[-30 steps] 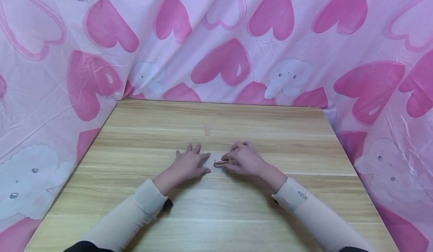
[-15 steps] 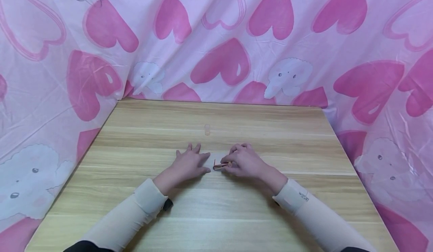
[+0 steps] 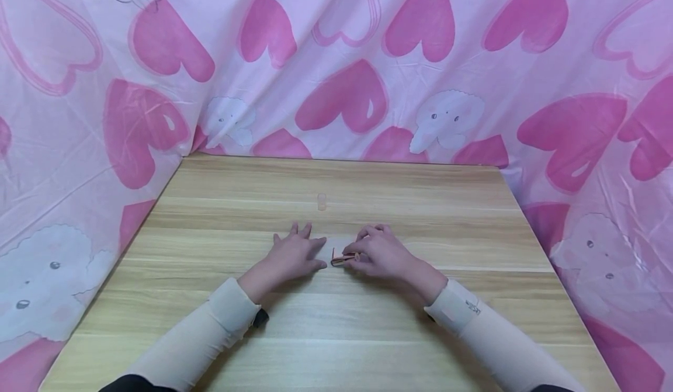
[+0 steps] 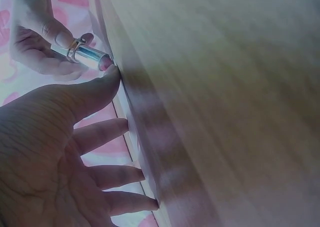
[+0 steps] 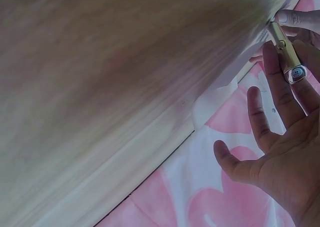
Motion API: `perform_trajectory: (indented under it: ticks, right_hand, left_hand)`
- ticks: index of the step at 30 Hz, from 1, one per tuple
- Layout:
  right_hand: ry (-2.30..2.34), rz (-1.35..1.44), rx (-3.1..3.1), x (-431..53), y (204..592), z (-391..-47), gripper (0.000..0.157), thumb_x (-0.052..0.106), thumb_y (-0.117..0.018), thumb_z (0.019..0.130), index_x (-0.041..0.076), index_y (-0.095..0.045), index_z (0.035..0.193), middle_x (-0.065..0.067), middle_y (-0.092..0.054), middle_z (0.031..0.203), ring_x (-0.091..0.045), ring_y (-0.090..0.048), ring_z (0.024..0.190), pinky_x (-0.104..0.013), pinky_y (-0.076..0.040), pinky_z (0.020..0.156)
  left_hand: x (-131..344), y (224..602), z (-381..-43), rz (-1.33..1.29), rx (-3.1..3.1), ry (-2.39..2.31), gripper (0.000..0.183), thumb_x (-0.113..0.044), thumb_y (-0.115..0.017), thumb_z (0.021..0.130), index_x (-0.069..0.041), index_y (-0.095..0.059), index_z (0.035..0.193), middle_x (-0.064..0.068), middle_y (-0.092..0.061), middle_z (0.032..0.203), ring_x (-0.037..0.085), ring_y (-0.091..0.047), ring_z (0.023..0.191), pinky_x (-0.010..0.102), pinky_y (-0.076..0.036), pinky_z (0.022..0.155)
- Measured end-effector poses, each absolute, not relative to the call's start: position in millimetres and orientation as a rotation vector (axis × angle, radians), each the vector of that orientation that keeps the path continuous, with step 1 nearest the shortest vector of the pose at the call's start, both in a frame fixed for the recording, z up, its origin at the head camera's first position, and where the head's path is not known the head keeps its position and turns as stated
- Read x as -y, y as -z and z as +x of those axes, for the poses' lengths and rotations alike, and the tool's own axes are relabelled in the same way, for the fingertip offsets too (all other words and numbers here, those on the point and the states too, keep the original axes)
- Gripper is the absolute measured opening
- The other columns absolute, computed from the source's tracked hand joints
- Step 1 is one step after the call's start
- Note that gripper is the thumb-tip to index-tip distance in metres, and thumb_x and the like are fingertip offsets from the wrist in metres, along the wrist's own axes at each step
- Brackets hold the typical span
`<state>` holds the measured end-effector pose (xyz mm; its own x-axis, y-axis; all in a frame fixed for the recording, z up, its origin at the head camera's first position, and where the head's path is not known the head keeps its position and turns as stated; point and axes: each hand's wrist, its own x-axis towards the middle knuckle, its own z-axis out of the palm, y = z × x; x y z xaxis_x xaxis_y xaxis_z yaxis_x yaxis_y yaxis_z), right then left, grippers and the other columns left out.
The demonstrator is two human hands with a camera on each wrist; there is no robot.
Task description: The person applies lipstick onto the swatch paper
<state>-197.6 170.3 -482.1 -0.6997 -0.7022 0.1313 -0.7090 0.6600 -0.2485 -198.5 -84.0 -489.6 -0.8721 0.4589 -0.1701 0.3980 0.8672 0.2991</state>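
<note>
Around the middle of a wooden table [image 3: 326, 322], the right hand [image 3: 381, 249] has a shiny lipstick-like tube [image 4: 91, 57] pinched in its fingers, reddish tip right by the other thumb. Left hand [image 3: 294, 253] is just splayed, fingers loose, near a thin white sheet [image 5: 215, 104]. Small clear piece [image 3: 322, 202] lies farther back.

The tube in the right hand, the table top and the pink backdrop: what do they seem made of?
Tube: probably metal or metal-coated plastic, glossy, because of bright mirror-like highlights.
Table top: wood or wood-look laminate, satin, with grain bands and soft sheen.
Backdrop: perhaps fabric or soft plastic sheet, slightly shiny, given its folds.
</note>
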Motion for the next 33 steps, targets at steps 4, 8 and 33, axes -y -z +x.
perform_trajectory:
  ticks: [4,8,33]
  right_hand:
    - [-0.477,1.186,2.843,-172,482,-198,0.022,0.042,-0.072,0.092,0.032,-0.076,0.111,0.023,-0.069,0.093,-0.012,-0.054,0.103,-0.051,-0.036,0.100]
    - [-0.512,1.166,2.826,-176,482,-200,0.023,0.040,-0.074,0.091,0.031,-0.076,0.112,0.022,-0.070,0.097,-0.013,-0.055,0.105,-0.049,-0.036,0.099]
    - [-0.528,0.947,2.846,-236,482,-207,0.021,0.035,-0.076,0.090,0.025,-0.078,0.109,0.016,-0.073,0.102,-0.017,-0.058,0.104,-0.056,-0.036,0.100]
  left_hand:
    - [84,490,-199,0.655,-2.805,-0.370,0.065,-0.056,-0.069,0.089,-0.025,-0.056,0.145,0.023,-0.030,0.159,0.057,-0.022,0.143,0.085,-0.021,0.097]
    - [83,490,-199,0.655,-2.798,-0.369,0.065,-0.055,-0.069,0.089,-0.024,-0.056,0.145,0.023,-0.031,0.159,0.056,-0.022,0.143,0.085,-0.022,0.097]
    - [25,476,-207,0.765,-2.797,-0.280,0.071,-0.060,-0.067,0.089,-0.021,-0.054,0.146,0.020,-0.039,0.156,0.051,-0.032,0.142,0.080,-0.025,0.103]
